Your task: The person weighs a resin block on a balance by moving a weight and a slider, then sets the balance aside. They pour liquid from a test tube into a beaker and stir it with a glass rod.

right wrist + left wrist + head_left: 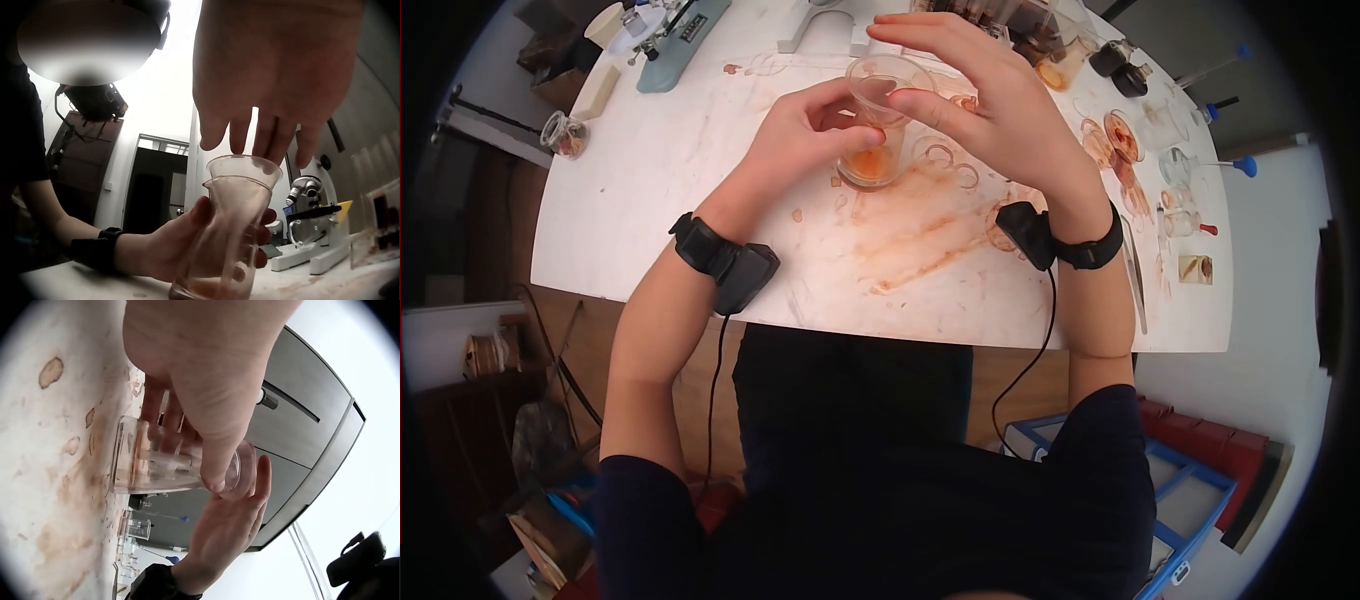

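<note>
The fingers of the left hand (810, 130) curl round the flask's upper part, thumb on the near side; those of the right hand (1005, 115) are straight and parted, grasping nothing, close over the funnel's rim, though contact there cannot be told. Two hands show, both bare. Both forearms reach forward across the counter (630, 180) and angle inward, the left hand sideways round the glass, the right raised higher with its fingers aimed down at the funnel in its wrist view. The one counter is streaked with orange-brown stains.

One microscope (312, 214) stands beyond the hands, and one teal instrument (662, 72) sits at the far left. The one flask (870, 172) is upright near the middle of the counter, with a little amber liquid at its bottom. One funnel (244, 165) stands in its mouth, stem down inside. Two black bands, one per wrist, carry small cameras. One pair of tweezers (1136, 275) lies beside the right forearm. One jar (565, 135) is at the left edge. Two dark bottles (1122, 68) stand together at the far right, and one dish (1124, 130) with reddish contents lies nearer.
</note>
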Available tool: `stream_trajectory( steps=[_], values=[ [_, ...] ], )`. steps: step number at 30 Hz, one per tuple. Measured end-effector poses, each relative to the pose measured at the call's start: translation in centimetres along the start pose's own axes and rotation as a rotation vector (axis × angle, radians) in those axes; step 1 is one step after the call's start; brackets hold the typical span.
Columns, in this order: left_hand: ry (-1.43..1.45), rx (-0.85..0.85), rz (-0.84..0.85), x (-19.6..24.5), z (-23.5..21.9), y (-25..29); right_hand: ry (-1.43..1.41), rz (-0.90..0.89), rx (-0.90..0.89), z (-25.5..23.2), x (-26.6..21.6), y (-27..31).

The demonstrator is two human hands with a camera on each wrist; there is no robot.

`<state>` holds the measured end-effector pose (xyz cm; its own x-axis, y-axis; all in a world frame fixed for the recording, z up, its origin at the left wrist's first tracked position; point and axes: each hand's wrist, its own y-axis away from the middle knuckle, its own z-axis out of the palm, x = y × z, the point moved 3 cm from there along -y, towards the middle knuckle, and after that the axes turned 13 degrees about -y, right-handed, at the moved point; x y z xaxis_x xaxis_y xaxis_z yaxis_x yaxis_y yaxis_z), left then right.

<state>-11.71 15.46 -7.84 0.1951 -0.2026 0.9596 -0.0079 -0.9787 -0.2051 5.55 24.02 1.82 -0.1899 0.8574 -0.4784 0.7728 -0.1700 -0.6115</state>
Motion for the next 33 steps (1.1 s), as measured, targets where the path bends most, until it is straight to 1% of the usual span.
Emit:
stream_trajectory(
  steps=[3,5,8,12,14,17,18,20,24,27,30,33],
  values=[
    [-0.026,-0.009,0.008,0.1,0.0,-0.1,0.035,0.028,0.012,0.3,0.0,0.2],
    [-0.035,-0.005,0.043,-0.1,0.0,-0.2,0.010,0.070,-0.038,0.5,0.3,0.2],
    [-0.049,-0.051,0.028,-0.1,-0.1,-0.1,-0.019,0.095,-0.086,0.7,0.5,0.4],
    [-0.035,-0.036,0.030,-0.3,-0.1,-0.3,-0.034,0.136,-0.137,0.6,0.2,0.5],
    [-0.053,-0.039,0.002,-0.2,-0.1,-0.3,-0.033,0.110,-0.152,0.8,0.4,0.6],
    [-0.081,-0.012,0.034,-0.2,-0.1,-0.3,-0.046,0.106,-0.174,1.0,0.6,0.8],
    [-0.089,-0.010,0.017,-0.2,0.0,-0.3,-0.049,0.108,-0.180,1.0,0.6,0.8],
    [-0.106,-0.005,-0.015,-0.1,0.0,-0.2,-0.032,0.089,-0.186,1.0,0.8,1.0],
    [-0.092,0.007,-0.029,0.0,0.1,0.0,-0.013,0.081,-0.198,1.1,0.7,1.0],
    [-0.055,-0.004,-0.042,-0.1,0.1,-0.2,-0.036,0.105,-0.161,1.0,0.7,1.0],
    [-0.027,-0.020,-0.055,-0.3,0.3,-0.3,0.015,0.188,-0.160,1.1,0.3,0.8],
    [-0.020,-0.013,-0.070,0.2,0.6,-0.3,0.084,0.218,-0.130,1.4,0.2,1.0]
  ],
)
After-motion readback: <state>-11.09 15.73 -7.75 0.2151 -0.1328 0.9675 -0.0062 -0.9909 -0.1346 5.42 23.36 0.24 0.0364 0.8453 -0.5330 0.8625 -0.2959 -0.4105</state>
